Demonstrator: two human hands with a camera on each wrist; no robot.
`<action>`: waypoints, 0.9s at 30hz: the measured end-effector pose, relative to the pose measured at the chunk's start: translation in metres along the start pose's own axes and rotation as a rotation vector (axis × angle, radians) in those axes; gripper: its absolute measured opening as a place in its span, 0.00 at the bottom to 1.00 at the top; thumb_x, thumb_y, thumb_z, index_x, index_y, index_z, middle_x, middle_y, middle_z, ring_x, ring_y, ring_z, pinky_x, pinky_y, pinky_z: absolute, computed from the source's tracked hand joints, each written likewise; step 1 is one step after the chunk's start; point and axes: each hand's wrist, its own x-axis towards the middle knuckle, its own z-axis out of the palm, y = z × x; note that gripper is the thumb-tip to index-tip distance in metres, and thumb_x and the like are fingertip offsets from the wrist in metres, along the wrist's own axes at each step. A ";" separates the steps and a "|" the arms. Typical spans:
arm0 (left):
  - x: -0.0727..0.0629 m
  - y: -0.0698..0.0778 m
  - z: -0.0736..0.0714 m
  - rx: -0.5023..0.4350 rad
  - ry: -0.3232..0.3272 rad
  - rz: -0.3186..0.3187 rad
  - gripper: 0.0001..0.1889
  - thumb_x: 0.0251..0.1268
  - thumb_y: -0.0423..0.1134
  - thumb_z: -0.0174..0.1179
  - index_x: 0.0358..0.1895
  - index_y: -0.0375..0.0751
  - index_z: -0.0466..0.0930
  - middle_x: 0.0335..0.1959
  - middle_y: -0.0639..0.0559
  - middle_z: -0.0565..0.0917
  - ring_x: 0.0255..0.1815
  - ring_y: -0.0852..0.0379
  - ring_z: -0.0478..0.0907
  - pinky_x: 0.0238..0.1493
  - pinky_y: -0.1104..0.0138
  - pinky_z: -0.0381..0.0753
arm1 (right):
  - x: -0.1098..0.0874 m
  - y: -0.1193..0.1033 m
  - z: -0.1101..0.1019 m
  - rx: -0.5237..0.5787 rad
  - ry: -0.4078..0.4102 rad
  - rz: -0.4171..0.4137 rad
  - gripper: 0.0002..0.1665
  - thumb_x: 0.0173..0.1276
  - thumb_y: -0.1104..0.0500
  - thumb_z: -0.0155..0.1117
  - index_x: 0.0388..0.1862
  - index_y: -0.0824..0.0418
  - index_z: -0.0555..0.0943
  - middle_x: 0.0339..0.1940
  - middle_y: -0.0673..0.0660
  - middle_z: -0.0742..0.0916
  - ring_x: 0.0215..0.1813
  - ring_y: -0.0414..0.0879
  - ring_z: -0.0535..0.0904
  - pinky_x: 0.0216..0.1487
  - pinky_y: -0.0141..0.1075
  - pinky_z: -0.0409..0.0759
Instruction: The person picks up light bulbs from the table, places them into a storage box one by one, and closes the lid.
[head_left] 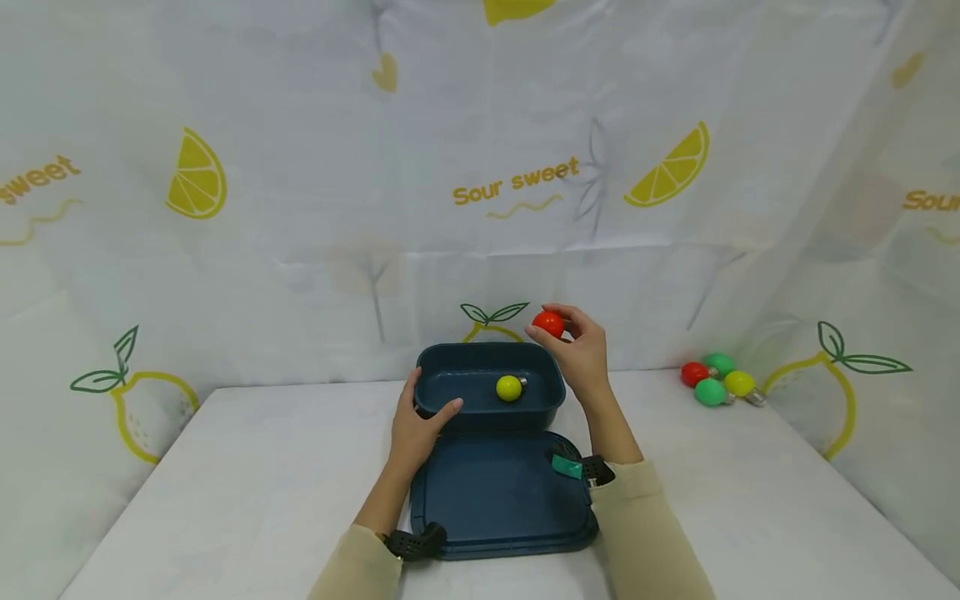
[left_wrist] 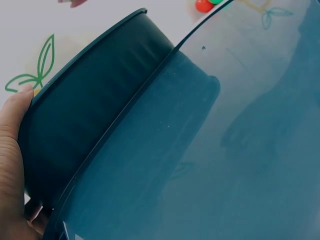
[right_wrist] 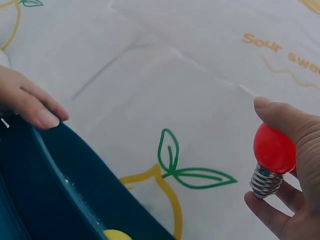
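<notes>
My right hand [head_left: 585, 354] pinches a red light bulb [head_left: 548, 323] above the back right corner of a dark blue box [head_left: 487, 420]. In the right wrist view the bulb's silver screw base [right_wrist: 266, 180] points down, between thumb and fingers. At the box's left end my left hand [head_left: 414, 429] grips the wall, thumb over the rim. Inside the box lies a yellow light bulb [head_left: 508, 388], its base toward the right. A dark blue lid [head_left: 502, 496] lies flat in front of the box, beneath the wrists. Most left fingers are hidden in the left wrist view.
On the right side of the white table [head_left: 292, 483] lies a group of loose bulbs: a red bulb [head_left: 693, 374], two green bulbs [head_left: 709, 392] and a yellow bulb [head_left: 739, 383]. A white curtain [head_left: 315, 167] with lemon prints hangs behind the box.
</notes>
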 end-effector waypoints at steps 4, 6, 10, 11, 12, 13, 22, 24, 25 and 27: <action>0.001 0.000 0.000 -0.002 -0.001 0.001 0.50 0.59 0.56 0.72 0.81 0.55 0.52 0.83 0.45 0.55 0.83 0.40 0.53 0.78 0.39 0.57 | -0.007 -0.011 0.000 -0.014 -0.025 0.029 0.25 0.65 0.65 0.72 0.60 0.71 0.79 0.62 0.71 0.82 0.56 0.56 0.78 0.45 0.19 0.78; 0.001 0.001 0.001 -0.005 -0.005 0.004 0.51 0.59 0.56 0.72 0.81 0.54 0.52 0.83 0.45 0.55 0.83 0.41 0.53 0.78 0.39 0.56 | -0.009 -0.012 0.001 -0.012 -0.036 0.052 0.25 0.65 0.64 0.72 0.60 0.71 0.80 0.61 0.70 0.82 0.55 0.54 0.78 0.45 0.20 0.79; 0.003 0.001 0.003 -0.007 -0.007 0.009 0.51 0.58 0.56 0.72 0.81 0.53 0.53 0.83 0.44 0.56 0.83 0.41 0.54 0.78 0.38 0.57 | -0.004 0.018 0.005 0.007 -0.050 0.090 0.27 0.64 0.61 0.74 0.61 0.68 0.80 0.61 0.67 0.83 0.55 0.52 0.77 0.45 0.21 0.79; 0.004 0.001 0.003 -0.005 -0.006 0.008 0.51 0.58 0.57 0.72 0.81 0.53 0.53 0.83 0.44 0.56 0.83 0.41 0.54 0.78 0.38 0.57 | -0.003 0.026 0.007 0.009 -0.053 0.099 0.28 0.64 0.59 0.75 0.61 0.67 0.80 0.61 0.65 0.83 0.55 0.51 0.77 0.45 0.21 0.79; 0.004 0.001 0.003 -0.004 -0.005 0.007 0.51 0.58 0.57 0.72 0.81 0.54 0.53 0.82 0.44 0.56 0.82 0.40 0.54 0.78 0.38 0.58 | -0.001 0.034 0.009 0.014 -0.056 0.105 0.29 0.63 0.58 0.75 0.61 0.66 0.80 0.61 0.64 0.84 0.55 0.50 0.77 0.45 0.22 0.79; 0.004 0.002 0.003 -0.003 -0.004 0.006 0.51 0.57 0.57 0.72 0.81 0.54 0.53 0.82 0.44 0.56 0.82 0.40 0.54 0.78 0.38 0.58 | 0.000 0.042 0.012 0.013 -0.058 0.106 0.30 0.63 0.57 0.76 0.62 0.66 0.80 0.60 0.63 0.84 0.54 0.50 0.77 0.45 0.22 0.79; 0.002 0.003 0.002 0.008 0.005 -0.003 0.50 0.58 0.57 0.72 0.81 0.57 0.53 0.82 0.45 0.56 0.83 0.41 0.54 0.78 0.38 0.57 | -0.008 0.052 0.031 0.026 -0.084 0.161 0.29 0.64 0.53 0.75 0.62 0.62 0.81 0.55 0.63 0.85 0.46 0.46 0.79 0.43 0.26 0.80; 0.002 0.003 0.001 0.005 0.004 0.001 0.50 0.58 0.57 0.72 0.81 0.57 0.53 0.83 0.45 0.56 0.83 0.41 0.54 0.78 0.38 0.57 | -0.009 0.053 0.033 0.031 -0.086 0.167 0.29 0.65 0.53 0.75 0.63 0.61 0.81 0.56 0.63 0.85 0.48 0.46 0.80 0.44 0.25 0.80; 0.002 0.003 0.001 0.004 0.003 0.002 0.50 0.58 0.57 0.72 0.81 0.57 0.53 0.83 0.45 0.56 0.83 0.41 0.54 0.78 0.38 0.57 | -0.009 0.054 0.033 0.032 -0.089 0.168 0.29 0.65 0.53 0.75 0.63 0.61 0.81 0.57 0.63 0.85 0.49 0.47 0.80 0.44 0.25 0.81; 0.002 0.003 0.000 0.005 0.003 0.004 0.50 0.58 0.57 0.72 0.81 0.56 0.53 0.83 0.45 0.56 0.83 0.41 0.54 0.78 0.38 0.57 | -0.010 0.054 0.035 0.038 -0.094 0.173 0.29 0.65 0.53 0.75 0.63 0.61 0.81 0.58 0.63 0.85 0.51 0.48 0.81 0.46 0.25 0.81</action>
